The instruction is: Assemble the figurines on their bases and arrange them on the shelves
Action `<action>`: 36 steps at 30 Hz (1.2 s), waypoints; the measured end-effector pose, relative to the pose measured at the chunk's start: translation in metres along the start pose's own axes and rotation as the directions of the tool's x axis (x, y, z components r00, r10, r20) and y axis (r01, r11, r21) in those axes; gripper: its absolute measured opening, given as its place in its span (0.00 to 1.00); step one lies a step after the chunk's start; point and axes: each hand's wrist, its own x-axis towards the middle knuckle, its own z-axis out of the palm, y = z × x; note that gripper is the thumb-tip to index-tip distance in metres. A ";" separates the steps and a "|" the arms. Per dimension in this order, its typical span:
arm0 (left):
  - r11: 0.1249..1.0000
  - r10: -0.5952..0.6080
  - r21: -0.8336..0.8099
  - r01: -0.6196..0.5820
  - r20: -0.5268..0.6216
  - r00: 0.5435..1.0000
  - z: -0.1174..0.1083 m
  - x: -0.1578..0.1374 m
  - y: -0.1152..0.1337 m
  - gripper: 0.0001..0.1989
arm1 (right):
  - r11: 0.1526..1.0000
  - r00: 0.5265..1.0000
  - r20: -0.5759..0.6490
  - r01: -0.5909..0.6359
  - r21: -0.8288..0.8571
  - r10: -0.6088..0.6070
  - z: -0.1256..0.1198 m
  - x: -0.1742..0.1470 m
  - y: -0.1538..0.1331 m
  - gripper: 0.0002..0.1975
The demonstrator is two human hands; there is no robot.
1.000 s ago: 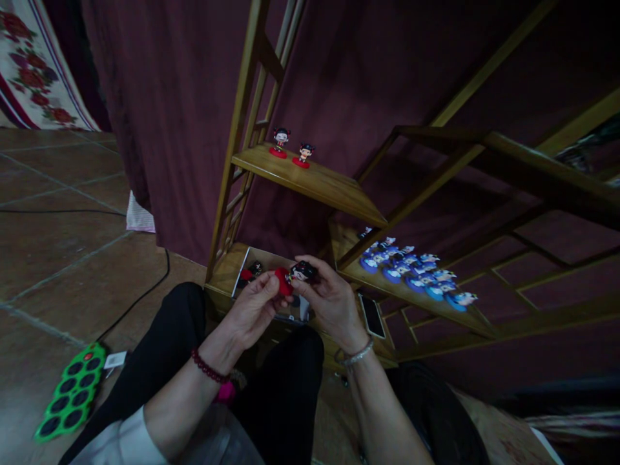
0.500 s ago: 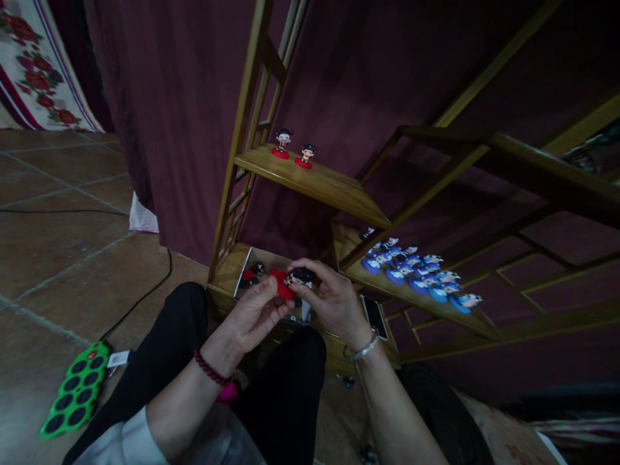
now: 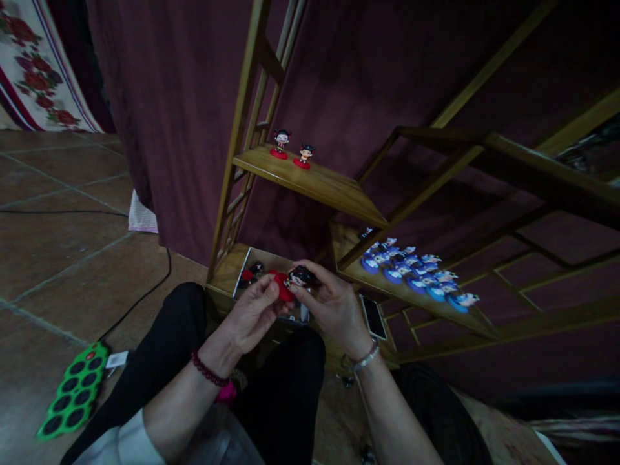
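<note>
Between both hands is a small figurine (image 3: 299, 276) with black hair and a round red base. My left hand (image 3: 252, 313) pinches the red base between thumb and fingers. At the head end, my right hand (image 3: 334, 303) is closed round the figurine's hair and body. Just beneath the hands lies a shallow white-edged box (image 3: 248, 266) on the low shelf, holding another dark-haired figurine (image 3: 255, 268) with red on it. The box's right part is hidden by my hands. Two similar figurines, one with a pale face (image 3: 281, 143) and one in orange (image 3: 305, 156), stand upright on the shelf above.
A wooden shelf unit (image 3: 310, 181) stands before a dark red curtain (image 3: 194, 129). Several blue-based figurines (image 3: 416, 271) line a lower shelf at right. A phone (image 3: 373, 316) lies near my right wrist. A green power strip (image 3: 75, 391) with a cable rests on the tiled floor.
The figurine has turned slightly in my fingers, so more of its face and front shows. Both hands keep their hold in nearly the same place.
</note>
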 end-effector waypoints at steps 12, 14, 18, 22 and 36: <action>0.995 0.095 0.038 -0.096 0.038 0.995 0.003 -0.001 -0.002 0.14 | 0.997 0.995 -0.095 -0.034 0.070 0.041 0.008 -0.005 -0.002 0.17; 0.993 0.108 0.050 -0.110 0.040 0.993 0.005 -0.002 -0.001 0.14 | 0.996 0.993 -0.104 -0.041 0.082 0.049 0.010 -0.006 -0.001 0.17; 0.988 0.138 0.063 -0.139 0.017 0.990 0.007 -0.004 -0.001 0.15 | 0.989 0.990 -0.105 -0.083 0.119 0.096 0.013 -0.007 -0.002 0.16; 0.988 0.143 0.059 -0.142 -0.001 0.990 0.006 -0.003 -0.001 0.15 | 0.986 0.990 -0.087 -0.099 0.133 0.112 0.014 -0.006 -0.003 0.17; 0.992 0.113 0.046 -0.114 0.016 0.993 0.007 0.000 0.001 0.18 | 0.987 0.995 0.084 -0.066 0.148 0.054 -0.002 0.001 0.000 0.24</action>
